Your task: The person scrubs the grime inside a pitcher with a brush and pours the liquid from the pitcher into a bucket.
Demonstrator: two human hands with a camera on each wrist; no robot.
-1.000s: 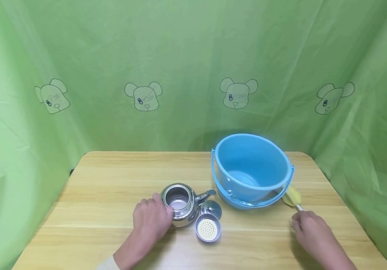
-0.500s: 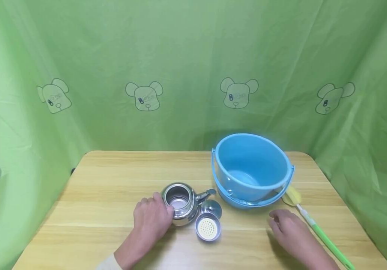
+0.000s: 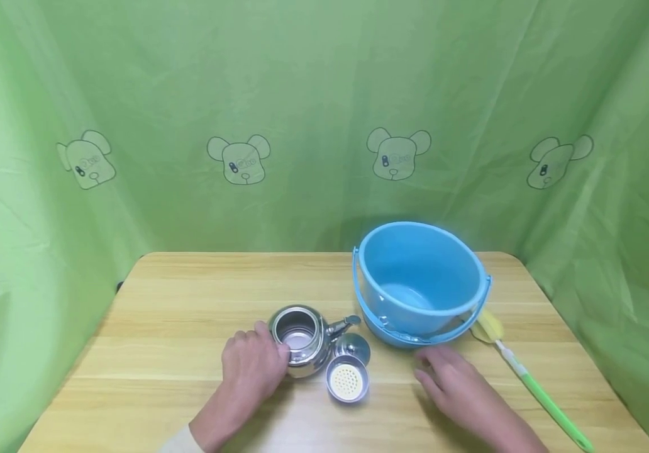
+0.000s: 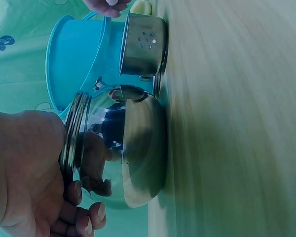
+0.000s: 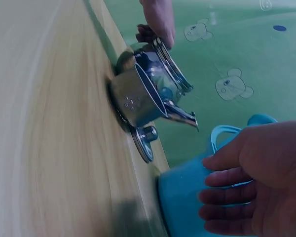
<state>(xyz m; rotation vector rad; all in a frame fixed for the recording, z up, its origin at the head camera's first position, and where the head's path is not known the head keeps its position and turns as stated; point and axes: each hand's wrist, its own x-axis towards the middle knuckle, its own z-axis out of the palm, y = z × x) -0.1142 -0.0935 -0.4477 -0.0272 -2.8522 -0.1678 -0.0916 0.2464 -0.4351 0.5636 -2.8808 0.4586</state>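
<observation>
A shiny metal teapot (image 3: 309, 355) stands lidless on the table, its spout pointing right. My left hand (image 3: 253, 362) grips it from the left, thumb at the rim and fingers curled; the handle is hidden behind the hand. To the pot's right lie its domed lid (image 3: 353, 348) and a round strainer (image 3: 347, 380) with a perforated bottom. My right hand (image 3: 451, 384) is over the table in front of the blue bucket (image 3: 415, 327), holding nothing, its fingers loosely bent. In the right wrist view, the fingers (image 5: 227, 197) overlap the bucket's side.
A brush with a yellow head (image 3: 488, 325) and a green handle (image 3: 556, 409) lies along the right of the wooden table (image 3: 188, 289). The bucket's handle (image 3: 415, 340) hangs down its front. A green curtain (image 3: 324, 75) surrounds the table behind and at the sides.
My right hand has let go of the brush, which now lies on the table, and has moved left toward the strainer. My left hand keeps its grip on the teapot in the same place.
</observation>
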